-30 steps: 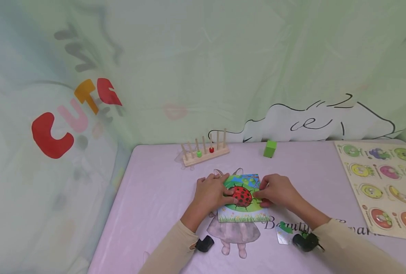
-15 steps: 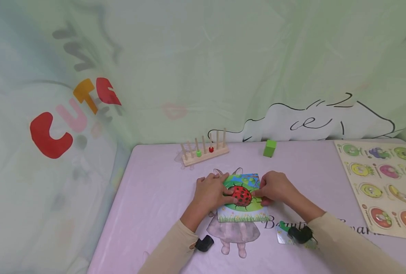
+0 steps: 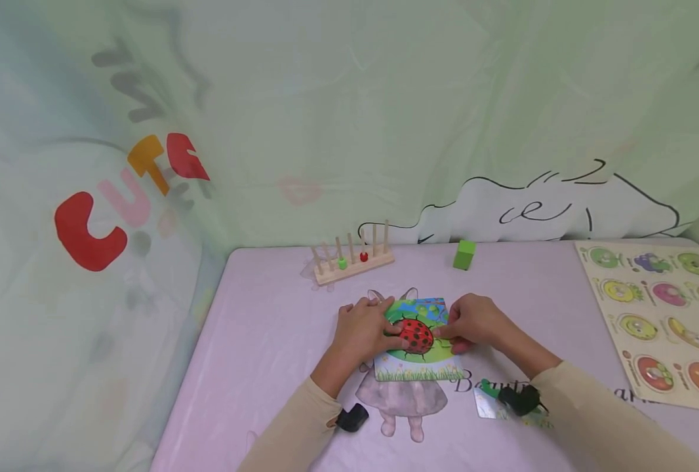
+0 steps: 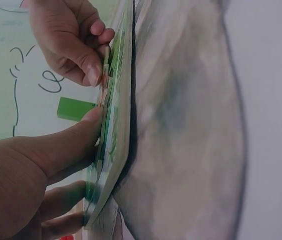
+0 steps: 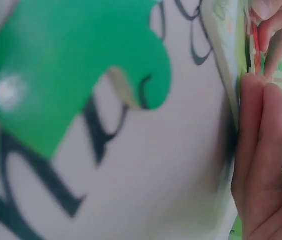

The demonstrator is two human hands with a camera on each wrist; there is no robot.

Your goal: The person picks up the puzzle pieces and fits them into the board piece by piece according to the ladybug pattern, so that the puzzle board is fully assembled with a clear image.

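Observation:
A square ladybug jigsaw puzzle point(image 3: 417, 367) lies on the table, grass along its near edge. My left hand point(image 3: 361, 331) rests over its left side, thumb on the ladybug and the other fingers spread toward the upper left corner. In the left wrist view that thumb point(image 4: 93, 120) presses on the picture side. At the right side of the ladybug my right hand point(image 3: 479, 321) pinches the edge of a puzzle piece point(image 4: 107, 55), which stands slightly proud of the board; the fingers hide most of it. A loose green-topped puzzle piece point(image 5: 81, 65) lies under my right wrist.
Behind the puzzle stand a wooden peg rack point(image 3: 355, 267) with a green and a red bead, and a green block point(image 3: 464, 255). A wooden fruit puzzle board point(image 3: 615, 314) lies at the right. A printed curtain point(image 3: 326, 131) hangs behind the table.
My right hand has shifted slightly up and inward at the puzzle's right edge, its wrist now further over the loose pieces. The left hand has stayed in place.

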